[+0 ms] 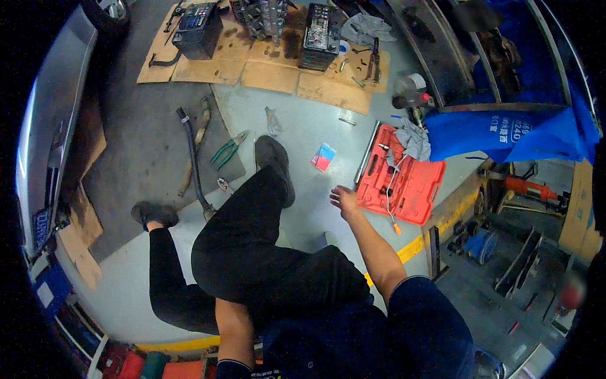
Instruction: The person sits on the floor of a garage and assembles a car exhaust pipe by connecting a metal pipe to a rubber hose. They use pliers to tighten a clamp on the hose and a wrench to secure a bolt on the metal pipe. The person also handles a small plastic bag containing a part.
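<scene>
My right hand (pixel 343 201) reaches over the floor with its fingers apart and nothing in them. Right beside it lies an opened red plastic tool case (pixel 424 192). A grey rag (pixel 413 140) is bunched on the case's far part, and a thin pale cord with an orange end (pixel 396 228) runs across it. Along the case's left edge rests a long metal bar (pixel 368 155). Farther off sits a small pink and blue packet (pixel 324 157). My left forearm (pixel 234 325) passes behind my raised thigh, which hides the hand.
Green-handled pliers (pixel 228 150) and a black hose (pixel 192 148) lie left of my foot. Two car batteries (pixel 197 33) (pixel 320 36) stand on stained cardboard (pixel 271 74) at the back. A silver car (pixel 50 126) borders the left; a blue sheet (pixel 467 136) hangs at right.
</scene>
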Tool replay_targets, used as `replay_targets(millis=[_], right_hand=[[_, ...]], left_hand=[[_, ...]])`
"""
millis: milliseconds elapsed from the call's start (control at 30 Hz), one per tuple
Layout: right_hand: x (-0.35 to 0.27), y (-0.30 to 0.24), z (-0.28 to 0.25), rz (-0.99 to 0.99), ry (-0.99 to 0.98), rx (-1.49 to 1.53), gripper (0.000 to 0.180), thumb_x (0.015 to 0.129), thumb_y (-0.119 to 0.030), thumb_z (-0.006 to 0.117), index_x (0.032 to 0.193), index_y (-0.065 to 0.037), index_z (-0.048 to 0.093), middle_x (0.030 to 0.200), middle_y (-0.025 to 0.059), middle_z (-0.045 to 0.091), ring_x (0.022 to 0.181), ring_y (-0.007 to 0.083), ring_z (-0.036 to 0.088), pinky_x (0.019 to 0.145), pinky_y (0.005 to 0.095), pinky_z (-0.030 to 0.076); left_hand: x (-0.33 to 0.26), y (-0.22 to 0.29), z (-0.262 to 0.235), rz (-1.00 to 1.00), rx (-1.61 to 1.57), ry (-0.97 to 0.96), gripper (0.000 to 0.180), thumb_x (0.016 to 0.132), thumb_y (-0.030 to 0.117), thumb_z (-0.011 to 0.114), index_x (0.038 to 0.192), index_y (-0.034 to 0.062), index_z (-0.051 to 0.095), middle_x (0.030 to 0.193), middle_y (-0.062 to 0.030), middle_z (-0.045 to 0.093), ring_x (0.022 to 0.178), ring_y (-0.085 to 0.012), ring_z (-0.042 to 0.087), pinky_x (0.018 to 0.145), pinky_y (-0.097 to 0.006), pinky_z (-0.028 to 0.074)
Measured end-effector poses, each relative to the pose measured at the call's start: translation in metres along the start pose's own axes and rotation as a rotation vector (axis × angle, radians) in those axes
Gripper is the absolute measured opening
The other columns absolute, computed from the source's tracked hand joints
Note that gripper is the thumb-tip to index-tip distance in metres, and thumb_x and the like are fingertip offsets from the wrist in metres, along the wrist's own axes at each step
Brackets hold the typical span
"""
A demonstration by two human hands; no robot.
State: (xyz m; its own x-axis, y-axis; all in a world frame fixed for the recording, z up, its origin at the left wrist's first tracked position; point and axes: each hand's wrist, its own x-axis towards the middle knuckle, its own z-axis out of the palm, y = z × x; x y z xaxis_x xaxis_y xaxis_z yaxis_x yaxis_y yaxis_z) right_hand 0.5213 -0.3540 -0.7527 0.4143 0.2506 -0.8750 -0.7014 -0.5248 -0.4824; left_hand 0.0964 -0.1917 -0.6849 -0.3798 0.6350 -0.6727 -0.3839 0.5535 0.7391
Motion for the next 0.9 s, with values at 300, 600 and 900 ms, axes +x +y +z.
replay_targets(millis=[300,600,900], right_hand=[[-0.024,0.071,-0.055,0.114,-0.105,-0.261,0.035,0.100,-0.023,0.063,0.127,0.000,0.064,0.113,0.0164,0.073,0.097,0.0285,0.073,0.081,0.0418,0.060],[-0.037,0.021,-0.053,-0.019,-0.214,-0.243,0.034,0.101,-0.025,0.063,0.124,0.000,0.066,0.109,0.0155,0.075,0.093,0.0270,0.072,0.078,0.0408,0.060],[-0.190,-0.261,0.160,-0.813,-0.554,-0.113,0.042,0.102,-0.034,0.066,0.123,0.003,0.066,0.106,0.0130,0.071,0.095,0.0218,0.069,0.082,0.0343,0.056]], left_hand=[[0.000,0.024,0.018,0.041,-0.123,-0.072,0.015,0.100,0.021,0.070,0.095,0.0096,0.061,0.076,0.0022,0.053,0.058,-0.0088,0.044,0.050,-0.027,0.034],[-0.084,0.091,0.001,0.139,-0.418,-0.114,0.012,0.100,0.017,0.069,0.099,0.0110,0.059,0.077,0.0045,0.050,0.050,-0.0049,0.032,0.043,-0.025,0.021],[-0.178,0.205,-0.023,0.471,0.219,0.057,0.042,0.090,0.029,0.082,0.119,0.0018,0.066,0.094,-0.0044,0.068,0.066,-0.0143,0.062,0.058,-0.028,0.047]])
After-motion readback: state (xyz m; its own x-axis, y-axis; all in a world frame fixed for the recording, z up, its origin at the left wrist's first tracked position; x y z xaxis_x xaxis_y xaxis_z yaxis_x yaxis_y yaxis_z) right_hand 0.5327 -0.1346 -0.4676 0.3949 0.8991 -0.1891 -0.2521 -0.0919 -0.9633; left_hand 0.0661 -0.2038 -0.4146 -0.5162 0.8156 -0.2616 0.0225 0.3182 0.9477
